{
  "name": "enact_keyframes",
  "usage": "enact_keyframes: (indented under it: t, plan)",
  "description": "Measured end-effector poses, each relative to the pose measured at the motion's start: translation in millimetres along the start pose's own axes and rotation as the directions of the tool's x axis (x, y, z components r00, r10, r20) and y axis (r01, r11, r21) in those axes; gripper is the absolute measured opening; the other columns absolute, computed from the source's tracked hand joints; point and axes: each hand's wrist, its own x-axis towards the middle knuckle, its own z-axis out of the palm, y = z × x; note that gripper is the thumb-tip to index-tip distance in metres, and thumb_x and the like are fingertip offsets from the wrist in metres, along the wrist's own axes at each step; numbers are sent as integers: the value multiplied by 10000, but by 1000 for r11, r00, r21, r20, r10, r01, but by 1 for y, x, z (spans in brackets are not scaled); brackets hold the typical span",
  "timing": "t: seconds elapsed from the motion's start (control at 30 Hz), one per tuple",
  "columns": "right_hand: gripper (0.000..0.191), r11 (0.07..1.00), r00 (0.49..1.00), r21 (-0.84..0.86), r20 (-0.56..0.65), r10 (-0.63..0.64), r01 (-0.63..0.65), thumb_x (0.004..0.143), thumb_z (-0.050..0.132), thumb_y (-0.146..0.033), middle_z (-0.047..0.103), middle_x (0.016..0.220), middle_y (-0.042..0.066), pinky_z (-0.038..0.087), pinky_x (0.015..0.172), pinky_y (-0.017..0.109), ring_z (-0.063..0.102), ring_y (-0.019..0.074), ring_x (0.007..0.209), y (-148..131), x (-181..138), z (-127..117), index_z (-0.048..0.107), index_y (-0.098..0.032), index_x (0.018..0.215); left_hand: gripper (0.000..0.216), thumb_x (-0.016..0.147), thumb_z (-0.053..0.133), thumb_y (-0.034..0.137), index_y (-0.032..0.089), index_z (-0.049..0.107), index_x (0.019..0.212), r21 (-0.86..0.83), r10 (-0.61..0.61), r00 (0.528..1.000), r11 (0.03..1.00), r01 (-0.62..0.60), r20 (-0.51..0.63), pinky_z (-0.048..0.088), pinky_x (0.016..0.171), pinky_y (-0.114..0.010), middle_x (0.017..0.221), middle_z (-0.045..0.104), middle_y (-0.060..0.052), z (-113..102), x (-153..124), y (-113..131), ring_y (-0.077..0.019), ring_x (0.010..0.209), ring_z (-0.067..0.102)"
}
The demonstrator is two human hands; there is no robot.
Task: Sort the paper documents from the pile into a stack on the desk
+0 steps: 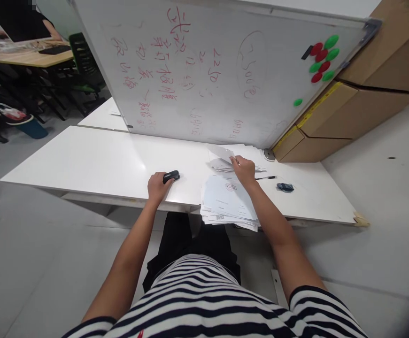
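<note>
My left hand (158, 188) is closed round a black stapler (171, 176) on the white table. Between the fingers of my right hand (244, 169) is a sheet of paper (220, 153), lifted at an angle over a pile of papers (250, 152) by the whiteboard. A second stack of papers (230, 199) lies nearer to me and juts past the table's front edge. Just right of my right wrist lie a black pen (266, 178) and a small dark object (285, 188) whose kind I cannot make out.
A whiteboard (197, 70) with red writing and round magnets stands along the back of the white table (95, 155). Cardboard boxes (334, 112) are stacked at the right. Far left are a desk (24, 56) with a monitor, a blue bin (31, 127) and part of another person.
</note>
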Motion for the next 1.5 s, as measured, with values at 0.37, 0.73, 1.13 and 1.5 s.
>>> enact_keyframes:
  t: [0.37, 0.73, 1.13, 1.5]
  plan:
    - [457, 554, 755, 775, -157, 637, -306, 807, 570, -607, 381, 541, -69, 382, 554, 227, 404, 97, 558, -70, -61, -54, 443, -210, 622, 425, 810, 572, 496, 196, 591, 1110, -41, -13, 997, 999, 11, -72, 304, 1019, -503, 1175, 607, -133, -15, -7, 15, -325, 1184, 479]
    - [432, 45, 576, 932, 184, 796, -361, 763, 644, -571, 506, 581, -53, 504, 599, 277, 556, 136, 629, -84, -122, -20, 407, -233, 636, 500, 806, 602, 550, 232, 539, 1187, -893, -36, 986, 420, 162, 161, 490, 896, -351, 1059, 641, -82, -49, -67, 117, -175, 951, 630]
    - [339, -119, 564, 952, 265, 783, -282, 723, 721, -499, 681, 800, 13, 558, 737, 312, 658, 171, 818, -82, -127, -35, 587, -191, 771, 244, 782, 669, 417, 206, 641, 901, -867, -152, 978, 457, 198, 144, 491, 844, -325, 886, 653, -27, -51, -62, 117, -157, 863, 612]
    - [287, -81, 751, 947, 296, 591, -310, 662, 775, -372, 704, 910, 28, 543, 739, 347, 647, 181, 866, -54, -135, -43, 670, -205, 871, 219, 787, 656, 420, 211, 660, 854, -747, -167, 983, 662, 59, -71, 465, 841, -306, 838, 643, -12, -71, -50, 105, -158, 832, 585]
